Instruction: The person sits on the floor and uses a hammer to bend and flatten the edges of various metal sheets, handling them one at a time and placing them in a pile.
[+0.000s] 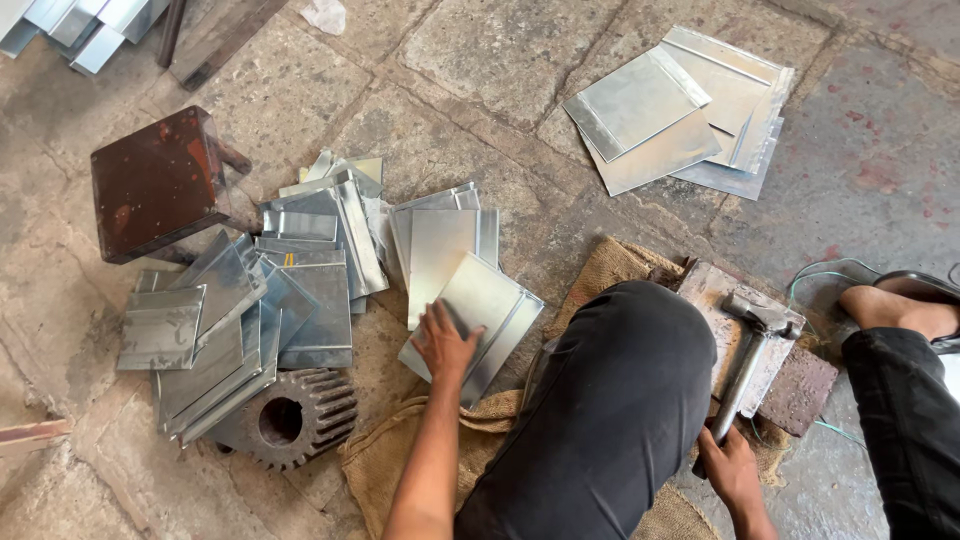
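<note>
Folded sheet-metal panel (478,318), lower centre of frame, lies tilted atop a loose stack on the stone floor (480,60); left hand (443,342) rests on its near edge, fingers curled over it. Right hand (728,462), lower right, is closed around hammer (752,350) handle, head resting on block (735,325). Lift panel by folded edge, clear of sharp neighbours

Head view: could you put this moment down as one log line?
left hand: on folded metal sheet | right hand: grips hammer on block | gear beside sheet pile
</note>
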